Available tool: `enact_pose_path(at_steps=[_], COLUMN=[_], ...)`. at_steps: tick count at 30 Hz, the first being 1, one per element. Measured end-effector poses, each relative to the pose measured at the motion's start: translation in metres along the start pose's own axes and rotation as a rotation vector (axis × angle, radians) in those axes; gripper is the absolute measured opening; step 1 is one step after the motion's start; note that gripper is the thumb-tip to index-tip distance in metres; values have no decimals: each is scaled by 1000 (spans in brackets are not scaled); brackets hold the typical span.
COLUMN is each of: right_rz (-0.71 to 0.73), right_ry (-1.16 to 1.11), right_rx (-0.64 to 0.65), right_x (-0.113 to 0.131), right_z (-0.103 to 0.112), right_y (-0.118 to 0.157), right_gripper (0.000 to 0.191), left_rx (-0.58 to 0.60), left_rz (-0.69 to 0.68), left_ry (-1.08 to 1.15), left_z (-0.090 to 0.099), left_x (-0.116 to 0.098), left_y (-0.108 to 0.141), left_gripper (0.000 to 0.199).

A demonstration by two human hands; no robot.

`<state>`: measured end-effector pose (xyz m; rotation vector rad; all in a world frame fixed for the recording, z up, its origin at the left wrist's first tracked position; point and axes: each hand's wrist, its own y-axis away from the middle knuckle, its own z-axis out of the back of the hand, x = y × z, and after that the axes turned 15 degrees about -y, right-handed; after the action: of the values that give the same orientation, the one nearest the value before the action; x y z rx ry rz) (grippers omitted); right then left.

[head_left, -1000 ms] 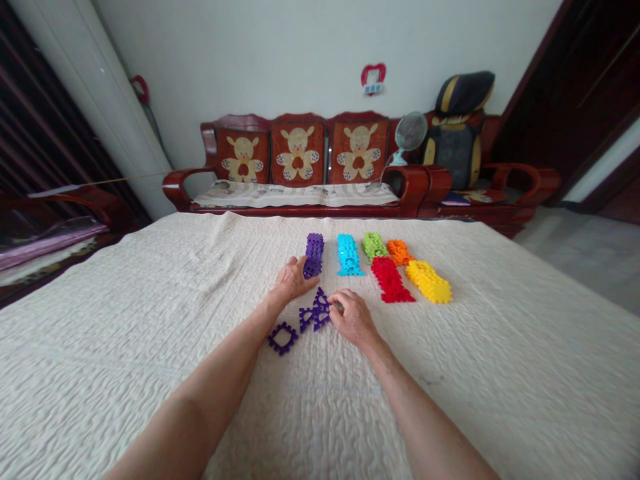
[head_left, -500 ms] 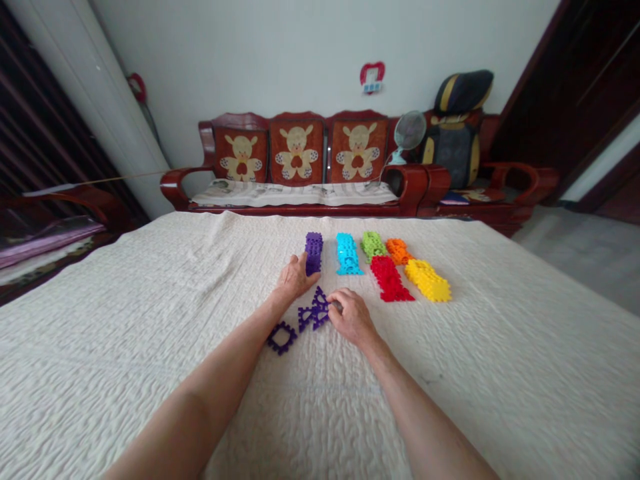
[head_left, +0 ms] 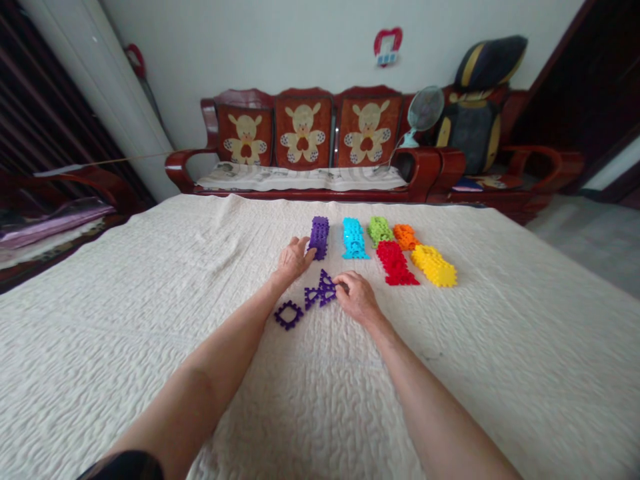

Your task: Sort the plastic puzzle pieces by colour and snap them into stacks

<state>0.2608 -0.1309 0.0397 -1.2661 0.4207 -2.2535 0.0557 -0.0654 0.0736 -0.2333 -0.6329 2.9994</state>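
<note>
A stack of purple interlocking plastic pieces (head_left: 320, 233) lies on the quilted cover (head_left: 240, 400). My left hand (head_left: 294, 260) rests against the left side of its near end, thumb and fingers apart. Closer to me lie several flat purple triangle pieces (head_left: 313, 297), touching one another in a small group. The curled fingers of my right hand (head_left: 357, 297) pinch the right edge of this group at a triangle piece (head_left: 327, 293); the fingertips are partly hidden. A purple square frame piece (head_left: 289, 315) sits apart, to the left of the triangles.
Right of the purple stack are stacks in light blue (head_left: 354, 239), green (head_left: 380, 231), red (head_left: 397, 263), orange (head_left: 405, 236) and yellow (head_left: 434, 265). Beyond the cover's far edge stands a wooden sofa (head_left: 300, 197) with bear cushions and a small fan (head_left: 425, 110).
The camera has tilted down slightly, so everything appears higher in view. Both hands stay at nearly the same places beside the purple pieces, which lie as before.
</note>
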Motion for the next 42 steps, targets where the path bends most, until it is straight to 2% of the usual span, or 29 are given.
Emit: enact_pose_path(at_steps=[3, 7, 10, 14, 16, 22, 26, 29, 32, 34, 37, 42], right_rz=[-3, 4, 10, 18, 24, 37, 36, 30, 29, 33, 39, 32], right_ry=[-16, -17, -1, 9, 10, 12, 6, 3, -1, -3, -3, -7], right_rx=[3, 4, 5, 6, 3, -2, 1, -2, -10, -14, -20, -20], right_x=[0, -1, -2, -3, -3, -5, -6, -5, -3, -2, -1, -1], right_z=[1, 0, 0, 0, 0, 0, 0, 0, 0, 0, 1, 0], right_y=[0, -1, -2, -1, -1, -1, 0, 0, -1, -1, -1, -1], right_gripper=[22, 21, 21, 20, 20, 20, 21, 21, 21, 21, 20, 20], left_rx=[73, 402, 641, 783, 774, 713, 690, 635, 455, 348, 296, 254], left_rz=[-108, -270, -291, -301, -319, -469, -445, -220, 140, 300, 373, 411], left_ry=[-2, 135, 243, 232, 192, 46, 59, 187, 260, 279, 334, 383], left_z=[17, 41, 56, 68, 72, 78, 76, 69, 55, 44, 32, 22], left_x=[8, 32, 49, 55, 51, 37, 41, 49, 53, 51, 47, 48], left_y=[7, 24, 39, 53, 57, 61, 58, 51, 44, 40, 38, 40], left_gripper=[30, 21, 18, 31, 32, 20, 18, 17, 21, 26, 34, 30])
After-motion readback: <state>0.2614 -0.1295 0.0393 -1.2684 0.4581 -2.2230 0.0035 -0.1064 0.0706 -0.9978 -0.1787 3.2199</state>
